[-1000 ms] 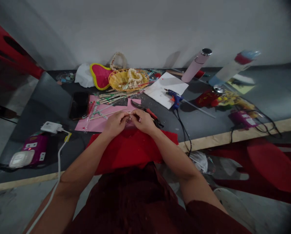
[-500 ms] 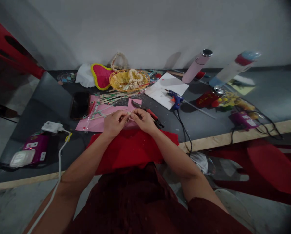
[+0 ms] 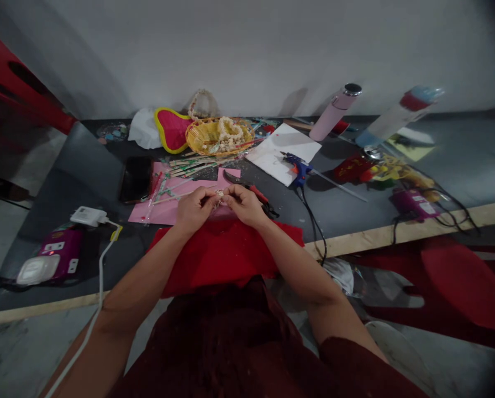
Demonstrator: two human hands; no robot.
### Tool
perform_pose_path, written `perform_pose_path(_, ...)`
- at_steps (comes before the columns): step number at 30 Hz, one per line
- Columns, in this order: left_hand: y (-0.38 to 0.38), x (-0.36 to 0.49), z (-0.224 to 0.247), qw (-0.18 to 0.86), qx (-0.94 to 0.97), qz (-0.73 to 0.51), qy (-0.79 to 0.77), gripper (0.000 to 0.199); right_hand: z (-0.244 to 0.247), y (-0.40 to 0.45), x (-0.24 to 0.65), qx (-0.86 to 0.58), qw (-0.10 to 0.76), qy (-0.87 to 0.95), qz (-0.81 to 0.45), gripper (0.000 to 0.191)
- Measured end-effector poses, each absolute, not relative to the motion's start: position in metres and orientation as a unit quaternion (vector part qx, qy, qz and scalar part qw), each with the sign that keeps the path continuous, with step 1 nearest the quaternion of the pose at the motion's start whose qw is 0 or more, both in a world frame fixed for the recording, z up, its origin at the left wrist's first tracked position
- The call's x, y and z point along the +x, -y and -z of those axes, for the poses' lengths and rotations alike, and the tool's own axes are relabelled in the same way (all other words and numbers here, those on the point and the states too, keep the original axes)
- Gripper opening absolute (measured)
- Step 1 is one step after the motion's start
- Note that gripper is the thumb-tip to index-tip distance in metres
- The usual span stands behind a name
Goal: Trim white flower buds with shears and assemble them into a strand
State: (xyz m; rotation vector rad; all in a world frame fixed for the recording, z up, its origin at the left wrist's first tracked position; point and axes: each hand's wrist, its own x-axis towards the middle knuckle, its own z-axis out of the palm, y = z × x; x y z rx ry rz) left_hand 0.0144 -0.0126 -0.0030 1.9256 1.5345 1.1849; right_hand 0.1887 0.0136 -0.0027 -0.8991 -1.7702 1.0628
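A small pale beaded piece (image 3: 220,194) is pinched between the fingertips of both hands, over pink paper (image 3: 177,190). My left hand (image 3: 195,209) grips it from the left, fingers curled. From the right, my right hand (image 3: 244,204) holds it with thumb and forefinger. Its exact shape is too small to make out. Red cloth (image 3: 226,251) lies below my wrists at the table edge. Pliers with red handles (image 3: 258,193) lie just beyond my right hand, partly hidden by it.
Behind the hands are thin sticks (image 3: 195,164) and a yellow basket (image 3: 201,138) with bead strings. A blue glue gun (image 3: 300,170) rests near white paper (image 3: 276,166). A pink flask (image 3: 334,113) stands behind; a phone (image 3: 136,179) and purple power strip (image 3: 61,254) are left.
The fingertips and the small beaded piece have shifted very slightly; both hands keep their pinch. Nothing else has visibly moved on the table.
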Motion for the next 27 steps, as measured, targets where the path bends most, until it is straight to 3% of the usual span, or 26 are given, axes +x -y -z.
perform_pose_path(18,0.0161,0.0186,-0.005,0.201,0.687,-0.424,-0.554,0.02,0.0021,-0.0128,0.1889,-0.367,0.422,0.705,-0.436,0.019)
perform_pose_path(27,0.0135,0.0175,-0.0009,0.206,0.684,-0.405,-0.571,0.022,0.0042,-0.0168,0.1933,-0.387,0.405,0.753,-0.346,0.015)
